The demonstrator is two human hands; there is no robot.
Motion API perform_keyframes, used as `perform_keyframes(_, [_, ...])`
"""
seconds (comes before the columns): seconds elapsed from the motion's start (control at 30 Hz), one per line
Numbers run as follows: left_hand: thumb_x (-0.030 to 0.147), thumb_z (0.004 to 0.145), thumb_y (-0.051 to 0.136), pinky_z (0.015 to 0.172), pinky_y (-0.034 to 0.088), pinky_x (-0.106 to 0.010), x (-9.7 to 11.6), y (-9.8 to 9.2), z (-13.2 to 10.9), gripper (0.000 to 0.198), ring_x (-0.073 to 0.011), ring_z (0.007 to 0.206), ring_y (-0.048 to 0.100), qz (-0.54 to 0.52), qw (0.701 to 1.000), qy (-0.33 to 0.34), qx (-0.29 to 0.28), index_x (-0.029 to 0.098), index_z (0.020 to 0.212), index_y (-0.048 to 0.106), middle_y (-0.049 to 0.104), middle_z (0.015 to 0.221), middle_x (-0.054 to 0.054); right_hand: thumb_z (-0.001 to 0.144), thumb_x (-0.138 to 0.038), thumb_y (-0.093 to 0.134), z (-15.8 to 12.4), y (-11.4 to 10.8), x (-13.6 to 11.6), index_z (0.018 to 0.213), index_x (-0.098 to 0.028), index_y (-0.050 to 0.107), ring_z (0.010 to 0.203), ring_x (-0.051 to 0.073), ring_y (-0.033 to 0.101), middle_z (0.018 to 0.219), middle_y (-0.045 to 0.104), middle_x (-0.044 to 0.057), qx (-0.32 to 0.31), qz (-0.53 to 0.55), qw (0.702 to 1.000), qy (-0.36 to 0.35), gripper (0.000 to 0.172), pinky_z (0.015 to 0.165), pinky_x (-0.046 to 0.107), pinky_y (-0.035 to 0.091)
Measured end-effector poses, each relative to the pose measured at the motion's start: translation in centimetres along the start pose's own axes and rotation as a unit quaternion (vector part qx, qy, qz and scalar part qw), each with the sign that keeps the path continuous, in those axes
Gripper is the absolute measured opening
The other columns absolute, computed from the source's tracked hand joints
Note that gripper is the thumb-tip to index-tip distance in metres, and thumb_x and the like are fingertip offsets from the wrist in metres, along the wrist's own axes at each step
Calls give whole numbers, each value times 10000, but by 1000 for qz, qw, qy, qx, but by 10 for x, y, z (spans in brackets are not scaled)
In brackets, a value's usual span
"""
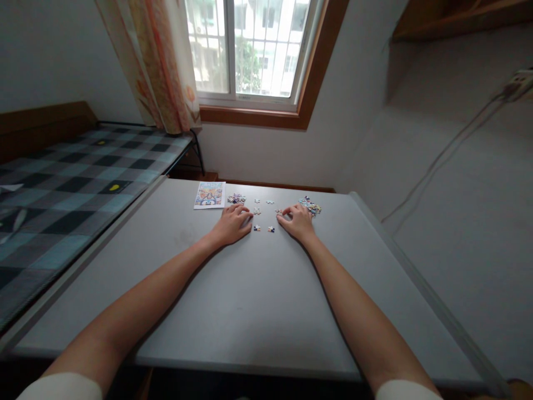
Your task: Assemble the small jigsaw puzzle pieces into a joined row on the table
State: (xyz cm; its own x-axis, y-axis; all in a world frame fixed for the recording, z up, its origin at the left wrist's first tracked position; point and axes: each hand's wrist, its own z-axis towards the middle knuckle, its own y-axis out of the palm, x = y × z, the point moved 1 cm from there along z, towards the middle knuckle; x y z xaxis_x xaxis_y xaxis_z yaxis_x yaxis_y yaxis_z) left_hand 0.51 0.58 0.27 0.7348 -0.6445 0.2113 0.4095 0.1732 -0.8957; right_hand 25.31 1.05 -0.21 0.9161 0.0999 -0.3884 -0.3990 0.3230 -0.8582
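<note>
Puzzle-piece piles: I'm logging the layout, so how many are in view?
2: left pile, beside the picture card, beyond the left hand; right pile, beside the right hand. Hands may hide more.

- I face a pale table [245,300].
- On it, I see a printed sheet [209,195] at eleven o'clock, a puzzle-piece pile [237,198] just beside it.
- Loose pieces [257,211] lie around twelve, a second pile [310,206] at one.

Loose jigsaw pieces [257,211] lie apart in two rough columns, the far ones pale, the two nearest patched dark and white. A multicoloured left heap [236,198] and right heap [310,206] flank them.
</note>
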Motion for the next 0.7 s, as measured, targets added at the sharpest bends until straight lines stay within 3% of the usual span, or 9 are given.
perform_keyframes(0.7, [363,896,521,1017,321,-465,2,-1,0,285,-283,1229,426,-5,1000,-19,-11,238,1115,655,605,1210,-76,783,-432,617,0,3,3,838,-218,698,990,273,515,967,616,78,12,20,1000,-15,235,887,403,374])
